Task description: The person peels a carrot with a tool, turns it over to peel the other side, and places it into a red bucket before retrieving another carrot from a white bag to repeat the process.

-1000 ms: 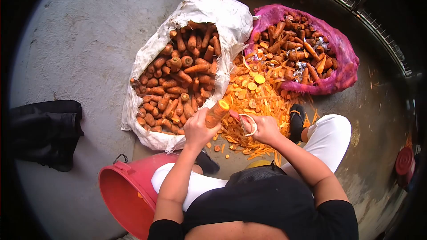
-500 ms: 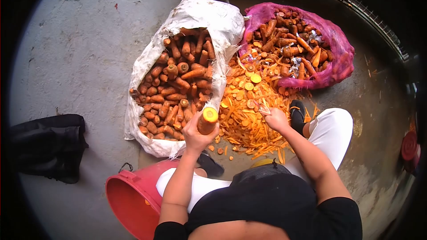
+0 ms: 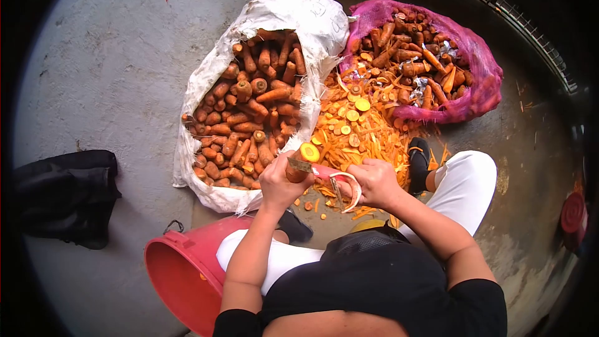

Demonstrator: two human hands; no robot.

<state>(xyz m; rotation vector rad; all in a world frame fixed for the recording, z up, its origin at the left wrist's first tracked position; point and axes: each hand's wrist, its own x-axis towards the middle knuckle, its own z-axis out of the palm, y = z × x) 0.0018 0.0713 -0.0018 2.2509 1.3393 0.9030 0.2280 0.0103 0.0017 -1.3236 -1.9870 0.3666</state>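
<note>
A thick carrot (image 3: 297, 172) is held in my left hand (image 3: 278, 182), its fingers wrapped around it. At the carrot's top, a yellow-centred cut slice (image 3: 309, 152) stands tilted beside a dark blade (image 3: 300, 165). My right hand (image 3: 375, 183) is closed on a tool with a pink handle (image 3: 325, 171), which reaches left to the carrot. A pale curved piece (image 3: 354, 192) hangs by the right fingers. Both hands are in front of the white sack (image 3: 209, 81) of whole carrots and the heap of orange peelings and slices (image 3: 342, 150).
A pink mesh bag (image 3: 485, 81) with carrots and foil-like scraps lies at the upper right. The red bucket (image 3: 171, 243) lies tipped at the lower left. Dark cloth (image 3: 68, 196) rests on the floor at far left. My legs flank the peelings.
My right hand has moved left and down, bringing the tool to the carrot. The carrot's cut end now shows as a tilted slice by the blade.
</note>
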